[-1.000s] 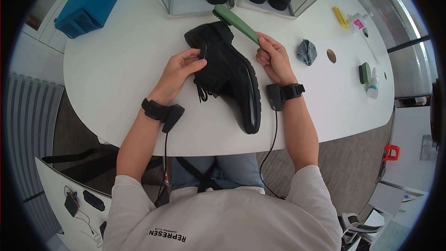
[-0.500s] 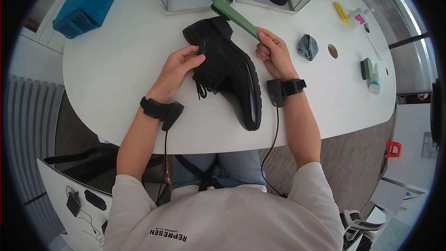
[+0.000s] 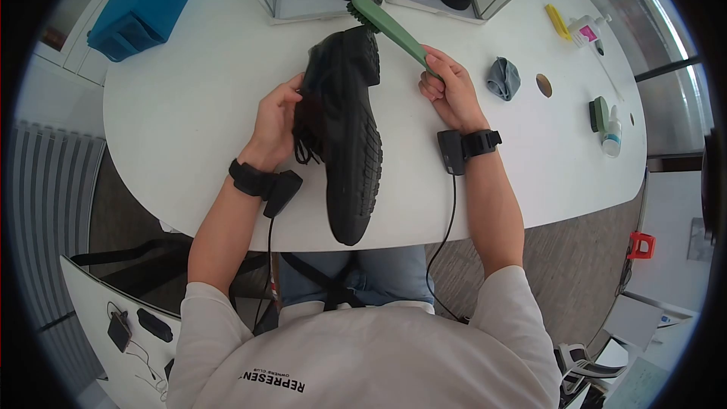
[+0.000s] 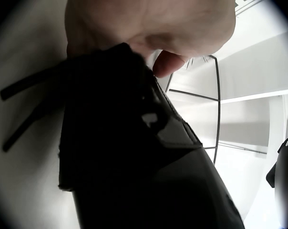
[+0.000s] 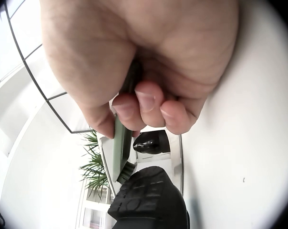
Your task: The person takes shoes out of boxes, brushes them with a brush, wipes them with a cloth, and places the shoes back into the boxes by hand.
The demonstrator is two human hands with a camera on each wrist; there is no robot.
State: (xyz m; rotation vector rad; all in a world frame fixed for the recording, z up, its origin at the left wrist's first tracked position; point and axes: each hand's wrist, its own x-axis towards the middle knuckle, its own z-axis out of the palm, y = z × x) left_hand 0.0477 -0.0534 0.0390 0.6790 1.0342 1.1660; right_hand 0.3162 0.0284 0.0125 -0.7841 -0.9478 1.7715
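Observation:
A black lace-up shoe (image 3: pixel 344 136) is tilted on its side, its ridged sole facing right and its toe toward the table's near edge. The left hand (image 3: pixel 274 123) grips it at the opening, above the laces; in the left wrist view the shoe (image 4: pixel 134 143) hangs dark below that hand (image 4: pixel 153 24). Curled round the handle of a green brush (image 3: pixel 390 29) is the right hand (image 3: pixel 453 91). The brush's dark bristles are at the heel end; whether they touch it I cannot tell. In the right wrist view the brush (image 5: pixel 120 148) stands just beyond the heel (image 5: pixel 146 191).
Two clear-sided boxes (image 3: pixel 303 15) with black shoes stand at the back. A blue case (image 3: pixel 151 4) lies back left. On the right are a grey cloth (image 3: pixel 503 79), a yellow item (image 3: pixel 556 21), bottles (image 3: pixel 612 136) and another green brush (image 3: pixel 600 113).
The left hand has turned the shoe so the sole shows more and the toe has swung left and nearer the table's edge. The right hand with the brush has barely moved.

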